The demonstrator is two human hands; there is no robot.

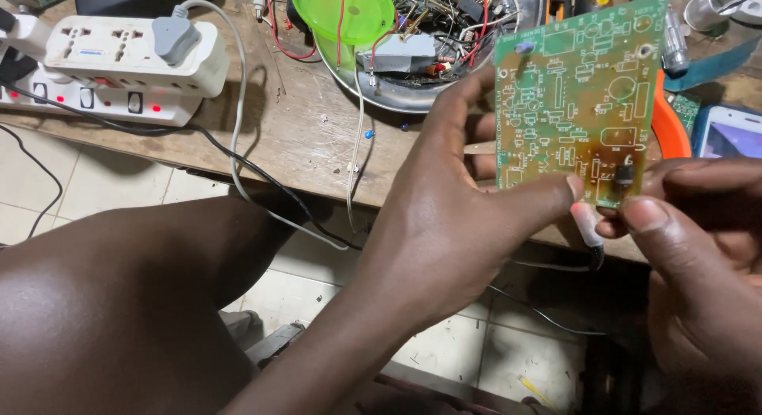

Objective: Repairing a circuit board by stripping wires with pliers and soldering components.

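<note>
The left hand [444, 224] is gripping the green board [583, 97] by its lower left edge, thumb on the face and fingers behind, keeping it tilted upright so the printed side faces the camera. The right hand [698, 248] is pinching closed at the board's lower right corner, by a small black part [624, 175]; whether it is holding the part or the board I cannot tell. The board is hanging over the bench [302, 121] edge, free below. At 11 o'clock a metal bowl [413, 93] of wires is crowding it; at 3 o'clock a phone [730, 133] is lying close. Well off at 9 o'clock, a power strip [119, 65] is sitting.
</note>
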